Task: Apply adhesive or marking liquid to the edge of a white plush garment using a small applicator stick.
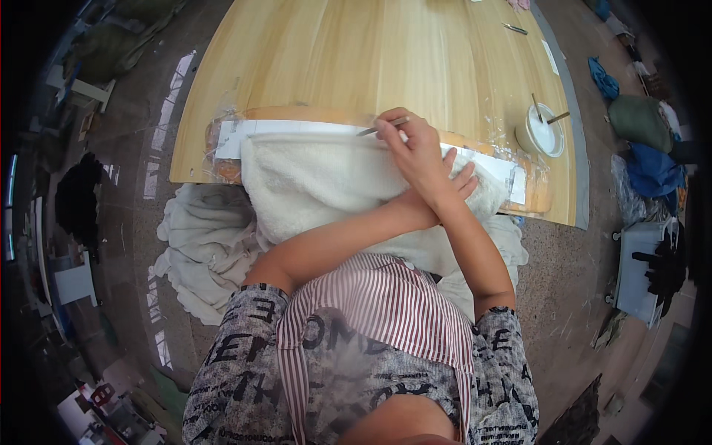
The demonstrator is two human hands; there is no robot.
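A cream-white, fluffy piece of fabric lies over the near edge of the wooden table, its far edge along a white paper strip. My right hand is closed round a slim, grey, pen-like tool, whose tip points left, close to the fabric's far edge. The tool's exact kind is unclear. Crossing beneath my right wrist, my left hand rests on the fabric with its fingers stretched out. Part of that hand is hidden under the right forearm.
A white tub of white paste with two sticks stands on the right of the wooden table. A small knife-like tool lies at the far right. Crumpled white cloth hangs low at the left. Clear film covers the board's ends.
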